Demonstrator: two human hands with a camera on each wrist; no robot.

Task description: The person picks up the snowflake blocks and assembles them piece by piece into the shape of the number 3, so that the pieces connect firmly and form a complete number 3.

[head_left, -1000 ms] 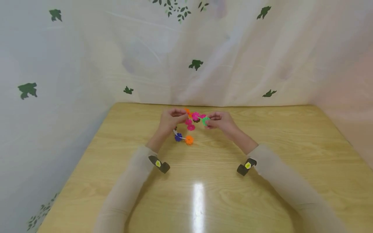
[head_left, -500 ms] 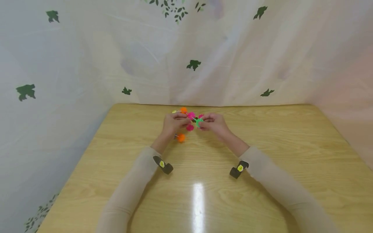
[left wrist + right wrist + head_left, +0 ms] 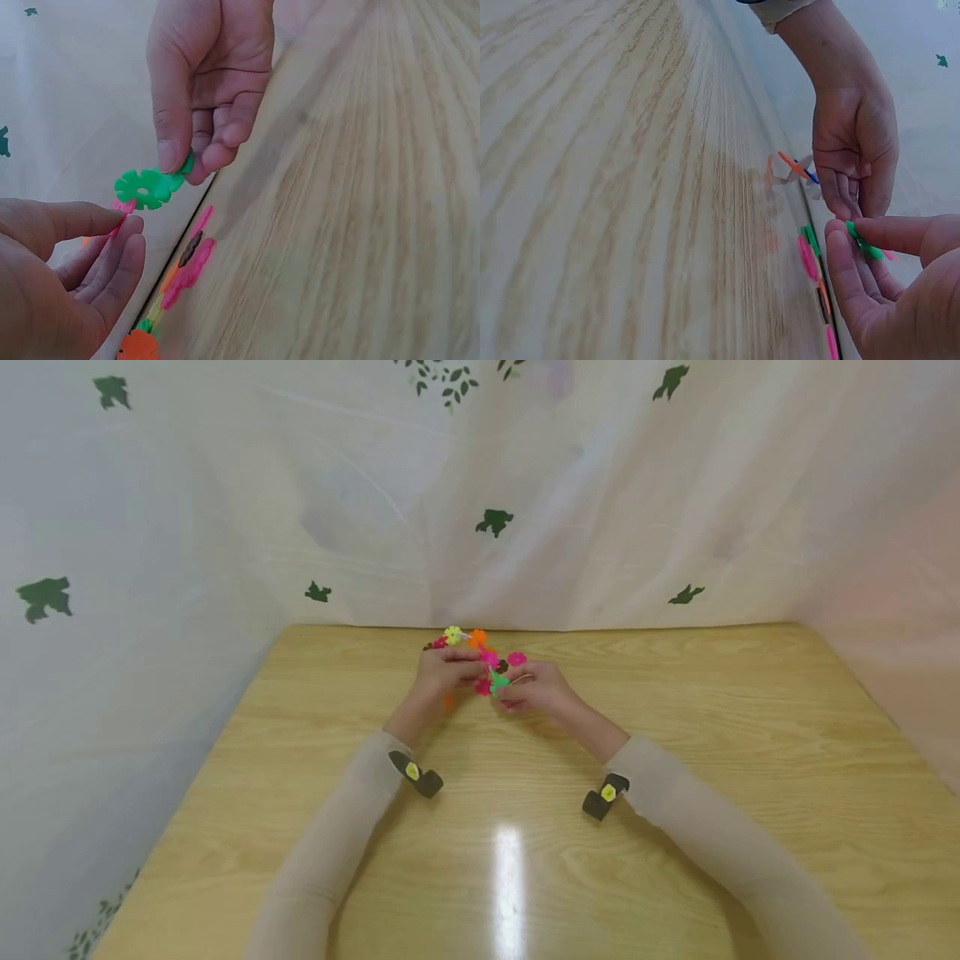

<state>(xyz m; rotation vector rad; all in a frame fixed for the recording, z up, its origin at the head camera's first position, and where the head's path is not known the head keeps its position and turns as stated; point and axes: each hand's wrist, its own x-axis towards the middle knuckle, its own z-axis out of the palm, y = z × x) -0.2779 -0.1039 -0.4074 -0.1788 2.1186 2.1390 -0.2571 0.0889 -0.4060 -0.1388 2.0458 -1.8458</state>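
My left hand [image 3: 444,677] pinches a pink snowflake disc [image 3: 124,207] between thumb and fingers. The disc belongs to a colourful chain of interlocking plastic discs. Opposite it, my right hand [image 3: 546,687] pinches green snowflake discs [image 3: 498,683]. In the left wrist view, one green disc [image 3: 141,189] touches the pink one, and a second green piece is partly covered by the right fingertips. Whether green and pink are slotted together I cannot tell. A yellow disc [image 3: 452,634] and an orange disc [image 3: 477,638] show beyond the left hand. Part of the chain is hidden behind that hand.
Loose-looking pink [image 3: 517,658] and brown [image 3: 502,666] discs lie near the right fingertips. The wooden table [image 3: 525,760] ends at a pale curtain [image 3: 585,527] printed with green leaves. Both wrists carry black camera straps.
My right hand has moved left with the green discs, closer to my left hand. The yellow disc has come into sight, while the orange and blue end has gone mostly behind the left hand.
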